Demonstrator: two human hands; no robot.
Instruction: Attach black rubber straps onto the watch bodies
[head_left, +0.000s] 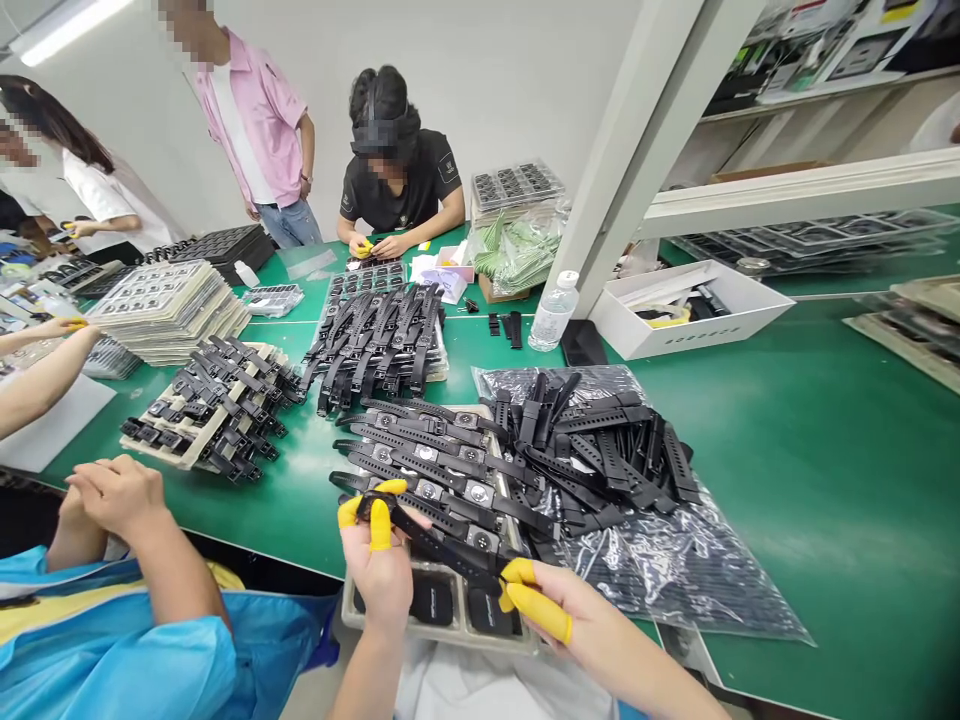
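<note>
My left hand (pixel 381 572), with yellow finger cots, pinches a dark smartwatch (pixel 367 506). From there a black strap runs across to my right hand (pixel 551 602), whose yellow-covered fingertips are closed on its far end. Whether the strap is joined to the watch case is hidden by my fingers. Under both hands lies a beige tray (pixel 457 632) with dark watch faces in its nearest compartments. Farther up that tray, rows of black straps with watches (pixel 426 455) lie with their sensor backs up. A heap of loose black straps (pixel 600 450) rests to the right.
A clear plastic bag (pixel 660 570) lies beneath the loose straps. Two more strap-covered trays (pixel 382 340) (pixel 217 410) sit to the left and ahead. A water bottle (pixel 555 312) and a white box (pixel 686 310) stand beyond. Co-worker's clasped hands (pixel 116 500) are at left; another person works opposite.
</note>
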